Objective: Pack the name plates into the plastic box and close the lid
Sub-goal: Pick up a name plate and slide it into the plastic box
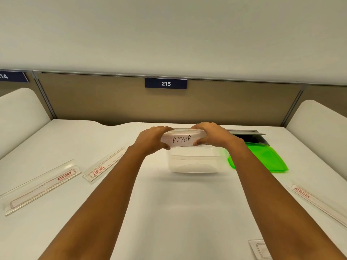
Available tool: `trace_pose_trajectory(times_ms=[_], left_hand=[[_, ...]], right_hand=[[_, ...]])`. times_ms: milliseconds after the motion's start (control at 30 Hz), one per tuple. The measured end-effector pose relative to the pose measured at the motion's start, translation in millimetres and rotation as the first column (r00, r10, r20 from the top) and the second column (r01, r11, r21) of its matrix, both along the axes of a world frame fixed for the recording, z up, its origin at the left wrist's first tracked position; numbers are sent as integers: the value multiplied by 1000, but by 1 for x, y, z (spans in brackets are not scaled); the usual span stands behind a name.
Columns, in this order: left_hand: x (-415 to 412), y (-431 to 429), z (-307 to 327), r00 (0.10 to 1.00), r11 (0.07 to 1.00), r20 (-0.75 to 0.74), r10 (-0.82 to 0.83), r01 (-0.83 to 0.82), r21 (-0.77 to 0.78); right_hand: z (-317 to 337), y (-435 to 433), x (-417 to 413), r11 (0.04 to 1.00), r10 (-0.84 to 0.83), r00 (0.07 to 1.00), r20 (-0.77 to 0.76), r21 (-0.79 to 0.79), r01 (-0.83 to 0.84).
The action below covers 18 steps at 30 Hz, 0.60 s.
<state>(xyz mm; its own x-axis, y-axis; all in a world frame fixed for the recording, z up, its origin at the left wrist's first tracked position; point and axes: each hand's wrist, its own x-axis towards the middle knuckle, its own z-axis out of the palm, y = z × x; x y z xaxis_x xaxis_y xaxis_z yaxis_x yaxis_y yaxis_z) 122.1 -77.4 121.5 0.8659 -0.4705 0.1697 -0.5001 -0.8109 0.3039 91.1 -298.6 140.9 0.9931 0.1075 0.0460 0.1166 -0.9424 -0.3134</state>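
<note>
A name plate marked "ALPHA" [183, 139] is held by its two ends just above the clear plastic box [193, 162]. My left hand [152, 139] grips its left end and my right hand [210, 134] grips its right end. The box stands open on the white desk. Its green lid [261, 158] lies flat to the right of the box, partly behind my right forearm. Two clear name plates [41, 186] [105, 166] lie on the desk at the left. Another [319, 203] lies at the right, and a fourth [260, 248] shows at the bottom edge.
A beige partition with a blue "215" sign [166, 83] closes off the back of the desk. An open cable hatch [247, 135] sits behind the box and lid. White curved side panels [20, 117] [319, 121] stand at both sides.
</note>
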Motion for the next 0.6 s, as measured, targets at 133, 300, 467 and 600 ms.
trace_pose_trajectory(times_ms=[133, 300, 467, 600], left_hand=[[16, -24, 1, 999, 1000, -34, -12, 11, -9], [41, -56, -4, 996, 999, -88, -34, 33, -9], [70, -79, -16, 987, 998, -156, -49, 55, 31], [93, -87, -29, 975, 997, -220, -40, 53, 49]], right_hand=[[-2, -23, 15, 1000, -3, 999, -45, 3, 3], [-8, -51, 34, 996, -59, 996, -62, -71, 55], [-24, -68, 53, 990, -102, 992, -73, -107, 94], [-38, -74, 70, 987, -119, 989, -92, -121, 107]])
